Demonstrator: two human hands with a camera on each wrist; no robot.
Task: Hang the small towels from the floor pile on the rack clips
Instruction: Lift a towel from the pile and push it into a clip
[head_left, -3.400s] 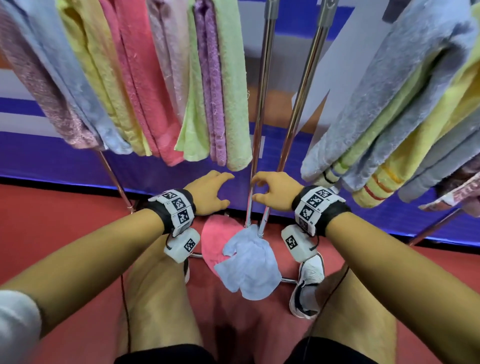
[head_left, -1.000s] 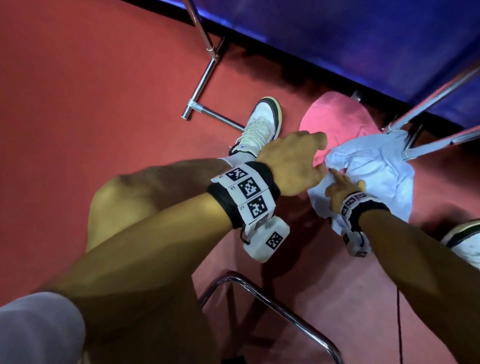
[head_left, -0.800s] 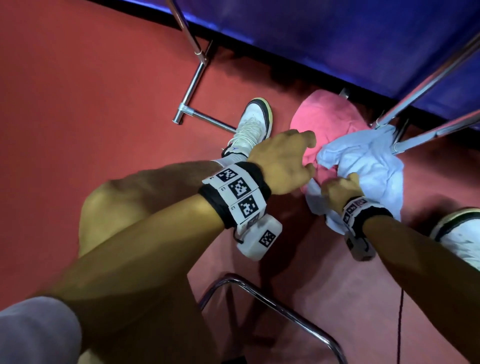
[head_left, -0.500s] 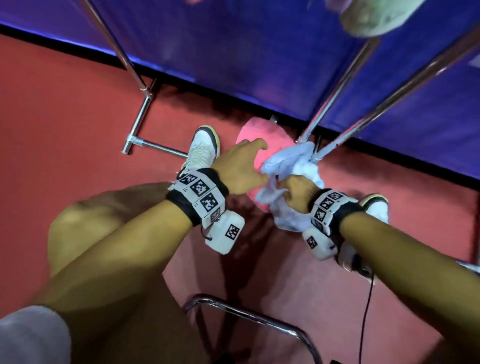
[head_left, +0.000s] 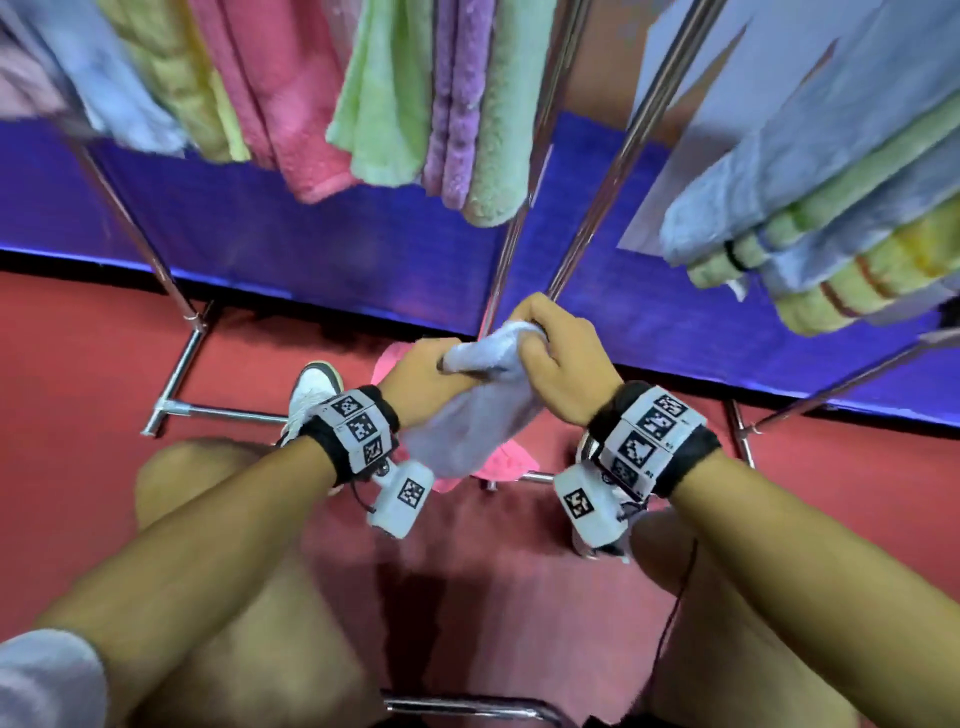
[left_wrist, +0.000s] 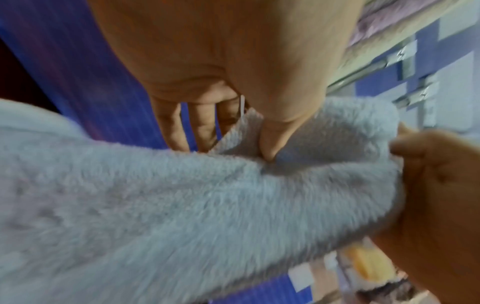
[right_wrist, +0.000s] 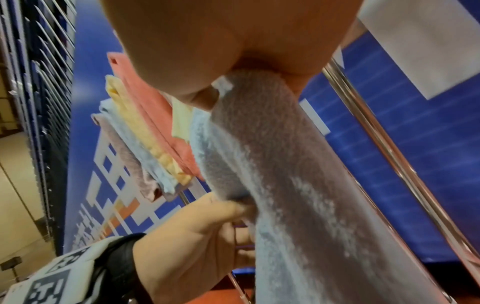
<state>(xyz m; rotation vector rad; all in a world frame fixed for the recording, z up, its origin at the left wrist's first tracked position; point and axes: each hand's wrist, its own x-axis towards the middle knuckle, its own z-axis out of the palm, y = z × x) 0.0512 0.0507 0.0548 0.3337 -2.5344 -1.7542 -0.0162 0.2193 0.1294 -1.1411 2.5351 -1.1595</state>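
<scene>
Towels of pink, green, purple, yellow and pale blue terry (head_left: 395, 88) already fill the upper part of the head view, hanging from a rack of slanted chrome poles (head_left: 524, 208) in front of a blue wall panel; the clips themselves are out of frame. Below lies the red floor (head_left: 78, 364), and on it a pink fluffy towel (head_left: 501, 462) — what remains of the pile, as far as can be seen.

The pale blue fluffy small towel (head_left: 478, 415) is off the floor, held between both hands in front of the poles, its body sagging below the wrists. The right hand (head_left: 558, 364) has its fingers curled round a bunched upper end. The left hand (head_left: 423, 382) pinches an edge between thumb and fingers, as the left wrist view shows, with the thumb pressed into the pile.

The step in hand looks like finding a corner to present to a clip. Doing it well probably means working the bunched end out flat, so that a single or double layer of cloth — not a thick wad — goes into the clip. One hand should keep the corner taut and steady while the other frees itself for the clip, and the towel's hanging part wants to be kept away from the neighbouring towels.
</scene>
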